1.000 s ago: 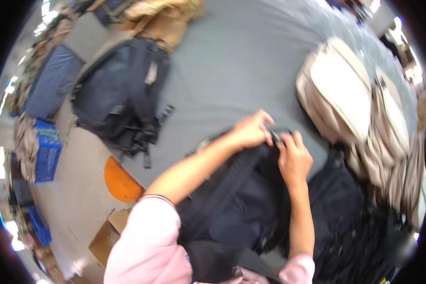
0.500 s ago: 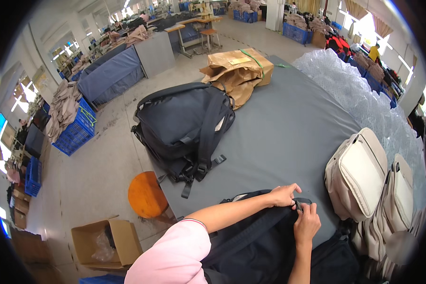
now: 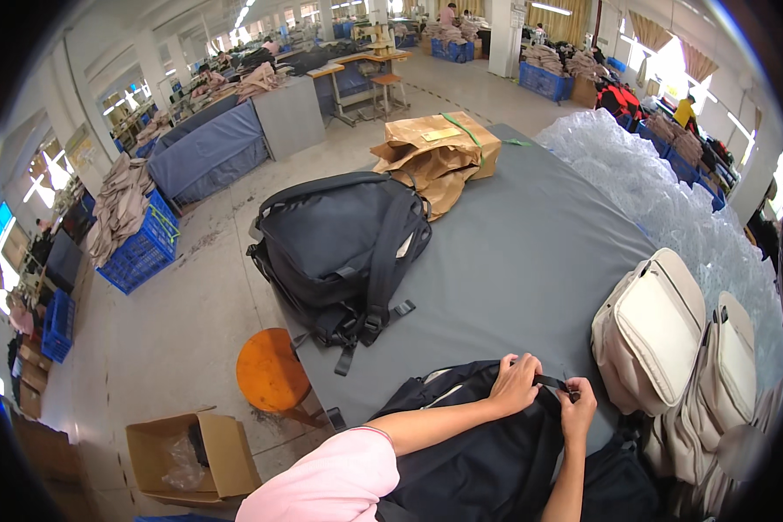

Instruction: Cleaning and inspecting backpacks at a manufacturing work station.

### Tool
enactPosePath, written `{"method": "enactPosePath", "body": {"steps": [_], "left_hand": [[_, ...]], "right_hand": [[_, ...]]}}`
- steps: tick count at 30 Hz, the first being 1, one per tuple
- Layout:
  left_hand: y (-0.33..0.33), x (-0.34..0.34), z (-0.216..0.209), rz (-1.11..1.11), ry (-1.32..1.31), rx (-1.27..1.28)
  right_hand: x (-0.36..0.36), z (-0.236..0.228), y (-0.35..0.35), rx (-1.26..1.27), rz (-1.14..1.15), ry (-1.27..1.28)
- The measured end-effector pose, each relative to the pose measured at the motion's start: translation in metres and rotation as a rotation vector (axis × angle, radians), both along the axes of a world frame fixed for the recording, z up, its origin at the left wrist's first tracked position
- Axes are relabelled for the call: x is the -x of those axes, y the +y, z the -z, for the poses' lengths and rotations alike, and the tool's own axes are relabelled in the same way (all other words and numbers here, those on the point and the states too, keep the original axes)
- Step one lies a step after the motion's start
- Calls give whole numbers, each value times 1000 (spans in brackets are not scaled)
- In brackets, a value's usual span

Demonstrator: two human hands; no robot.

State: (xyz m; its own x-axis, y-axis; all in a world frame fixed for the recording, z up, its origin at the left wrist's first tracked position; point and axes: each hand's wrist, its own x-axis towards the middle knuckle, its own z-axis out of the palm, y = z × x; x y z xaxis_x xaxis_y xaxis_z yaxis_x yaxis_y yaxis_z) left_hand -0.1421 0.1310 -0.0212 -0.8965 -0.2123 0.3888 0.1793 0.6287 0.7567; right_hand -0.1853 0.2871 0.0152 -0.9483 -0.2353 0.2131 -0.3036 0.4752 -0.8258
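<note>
A dark backpack (image 3: 470,452) lies in front of me on the near end of the grey-covered table (image 3: 505,270). At its far edge both my hands grip a short black strap (image 3: 548,381). My left hand (image 3: 515,383) is closed on the strap's left part, its fingers bent over the bag's edge. My right hand (image 3: 578,404) pinches the strap's right end, where a small dark piece shows between thumb and fingers; its exact form is too small to make out. The strap runs taut between the two hands.
Another dark backpack (image 3: 339,244) with hanging straps lies at the table's left edge, beside a brown paper package (image 3: 439,148). Beige backpacks (image 3: 657,331) stand on the right, before a heap of clear plastic (image 3: 635,174). An orange stool (image 3: 272,370) and a cardboard box (image 3: 191,457) are at left.
My hands have moved slightly apart, with the left shifting a little left and down. More of the black strap now shows between them. The whole view has tilted slightly upward.
</note>
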Motion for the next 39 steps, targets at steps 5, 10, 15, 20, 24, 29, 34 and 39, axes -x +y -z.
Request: {"method": "enactPosePath", "body": {"steps": [5, 10, 15, 20, 24, 29, 34, 39], "left_hand": [[-2, -11, 2, -12, 174, 34], [-4, -11, 3, 115, 28, -11], [-28, 9, 0, 479, -289, 26], [-48, 18, -14, 421, -473, -381], [-34, 22, -21, 380, -642, -661], [-28, 25, -9, 404, -697, -656], [-30, 24, -7, 405, -716, -660], [-33, 27, -13, 411, -740, -668]], "right_hand": [[-1, -5, 7, 223, -37, -180], [1, -3, 4, 131, 110, -173], [23, 47, 11, 37, 36, -455], [4, 19, -20, -205, 201, 184], [-32, -6, -16, -167, 262, 154], [-47, -3, -9, -284, 127, 279], [-47, 1, -14, -386, 77, 397], [-44, 10, -18, -425, 86, 455]]}}
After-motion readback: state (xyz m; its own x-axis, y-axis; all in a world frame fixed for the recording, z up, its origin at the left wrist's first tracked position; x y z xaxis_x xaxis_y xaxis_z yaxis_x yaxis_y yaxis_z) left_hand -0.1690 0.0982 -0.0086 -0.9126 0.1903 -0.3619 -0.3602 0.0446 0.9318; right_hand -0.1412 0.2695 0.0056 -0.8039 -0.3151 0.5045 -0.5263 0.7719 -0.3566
